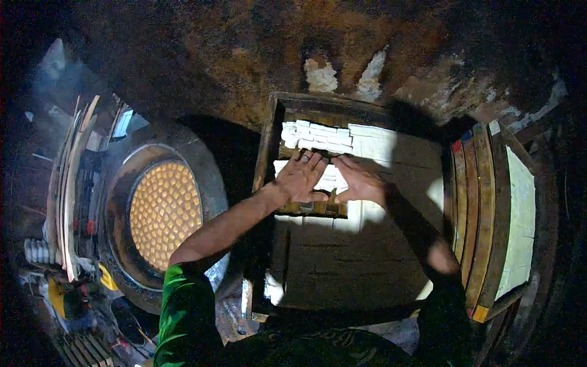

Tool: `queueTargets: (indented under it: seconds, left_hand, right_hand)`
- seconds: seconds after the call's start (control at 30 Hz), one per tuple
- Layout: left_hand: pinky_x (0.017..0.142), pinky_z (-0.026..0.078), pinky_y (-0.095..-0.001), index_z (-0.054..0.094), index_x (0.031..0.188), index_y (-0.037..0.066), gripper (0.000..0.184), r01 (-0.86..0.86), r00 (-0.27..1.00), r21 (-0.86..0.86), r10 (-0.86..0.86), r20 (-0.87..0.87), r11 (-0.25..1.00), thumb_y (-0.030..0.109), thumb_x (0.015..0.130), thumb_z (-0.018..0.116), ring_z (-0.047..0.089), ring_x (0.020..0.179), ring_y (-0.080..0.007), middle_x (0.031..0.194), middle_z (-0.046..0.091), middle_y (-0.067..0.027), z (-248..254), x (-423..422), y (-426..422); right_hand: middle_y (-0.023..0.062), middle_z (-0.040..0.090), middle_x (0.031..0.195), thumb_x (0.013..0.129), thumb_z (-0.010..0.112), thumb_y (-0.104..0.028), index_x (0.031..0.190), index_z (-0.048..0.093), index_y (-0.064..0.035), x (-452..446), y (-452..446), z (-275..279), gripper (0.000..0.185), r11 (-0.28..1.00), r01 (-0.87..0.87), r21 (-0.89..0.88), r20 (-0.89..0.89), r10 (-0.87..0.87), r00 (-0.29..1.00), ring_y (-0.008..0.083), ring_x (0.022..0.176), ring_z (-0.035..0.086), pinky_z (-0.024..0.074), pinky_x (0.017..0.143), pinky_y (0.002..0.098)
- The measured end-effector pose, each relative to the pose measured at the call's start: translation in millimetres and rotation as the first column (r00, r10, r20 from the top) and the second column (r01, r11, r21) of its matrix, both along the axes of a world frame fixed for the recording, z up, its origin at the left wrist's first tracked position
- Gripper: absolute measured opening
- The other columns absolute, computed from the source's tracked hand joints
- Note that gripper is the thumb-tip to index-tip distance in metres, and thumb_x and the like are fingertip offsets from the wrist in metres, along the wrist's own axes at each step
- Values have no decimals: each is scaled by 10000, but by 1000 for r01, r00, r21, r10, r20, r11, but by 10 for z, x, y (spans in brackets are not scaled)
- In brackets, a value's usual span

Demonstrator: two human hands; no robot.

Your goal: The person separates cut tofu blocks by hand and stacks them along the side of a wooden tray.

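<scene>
My left hand (pixel 299 178) spans a short row of white, tofu-like blocks (pixel 331 178) in a shallow wooden tray (pixel 264 153). Its fingers reach over the far edge of the row and its thumb lies along the near edge; a ring is on one finger. From the other side my right hand (pixel 362 183) closes on the same row, fingers angled toward the left hand. Part of the row is hidden under both hands. Beyond them lies another cut row of white blocks (pixel 315 136). Brown slatted tray bottom (pixel 312 206) shows just nearer than the hands.
On the left, a round vat (pixel 211 177) is full of golden frying pieces (pixel 165 214). Long wooden strips (pixel 74 183) lean beyond it. Stacked wooden trays (pixel 477 214) stand at the right, the outermost holding a white slab (pixel 517 220). A stained wall (pixel 244 55) rises behind.
</scene>
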State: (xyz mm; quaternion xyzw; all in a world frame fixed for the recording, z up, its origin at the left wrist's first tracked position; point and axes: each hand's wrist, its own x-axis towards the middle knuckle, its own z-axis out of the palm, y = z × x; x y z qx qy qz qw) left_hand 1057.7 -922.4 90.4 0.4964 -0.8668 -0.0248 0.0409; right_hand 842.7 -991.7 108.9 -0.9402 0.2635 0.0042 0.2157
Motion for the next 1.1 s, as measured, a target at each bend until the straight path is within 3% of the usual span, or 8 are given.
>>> queueTargets:
  seconds: [0.07,0.13,0.17,0.33,0.53,0.6,0.63,1.1]
  left_hand:
    - [1035,298,-538,404,1304,-35,848,4,999,-44,-1,52,999,646,806,493,416,1201,-395,1273,448,-230,-121,-85,-78]
    - [1022,313,-551,409,1299,-34,819,14,999,-81,-10,48,997,632,827,471,442,1187,-400,1289,448,-238,-203,-61,-122]
    - [1021,319,-549,399,1306,-33,814,5,999,-42,-3,47,999,623,830,475,448,1185,-405,1298,448,-241,-197,-52,-117]
    - [1029,322,-538,365,1327,-30,820,18,999,-73,-21,-44,997,602,825,509,445,1192,-411,1306,451,-240,-282,-55,-144]
    - [1074,279,-532,277,1418,14,950,-5,1000,94,5,0,996,668,784,547,378,1272,-425,1378,393,-253,61,157,34]
    - [1098,247,-520,240,1448,44,981,-36,997,94,30,64,995,696,778,536,338,1312,-423,1406,369,-246,251,294,142]
    - [1106,233,-514,243,1449,49,969,-68,995,115,59,82,991,697,785,522,347,1310,-412,1402,379,-234,384,337,194]
    - [1073,276,-488,324,1407,16,823,-80,996,2,80,-50,997,565,838,553,374,1286,-356,1329,435,-186,379,221,329]
  right_hand:
    - [200,461,1315,656,775,-407,1326,384,43,-18,-62,-159,897,990,-66,-124,107,79,991,380,1253,399,360,1013,440]
    - [213,488,1295,662,790,-360,1287,433,18,9,-91,-131,813,924,7,381,182,-83,980,361,1239,436,380,1003,432]
    - [213,529,1240,634,813,-315,1243,470,4,-33,-152,-242,768,992,-14,127,273,-21,962,356,1187,487,398,983,418]
    - [251,515,1257,576,851,-282,1284,436,41,114,17,-117,882,958,177,226,136,-211,968,355,1205,477,371,1018,407]
    - [256,142,1522,591,854,-278,1475,-29,16,-174,-136,-285,1283,930,0,368,119,-47,992,341,1357,291,317,1068,395]
    - [279,142,1510,628,831,-292,1477,16,15,-263,-146,-246,1216,984,-178,-10,43,178,983,349,1389,217,266,1105,379]
    - [305,153,1487,668,798,-311,1473,50,20,-45,80,411,1147,992,4,130,-288,34,957,379,1386,206,223,1131,379]
    - [296,262,1418,726,668,-242,1450,138,50,-98,35,-235,944,999,29,16,-64,-28,998,393,1343,268,269,1107,403]
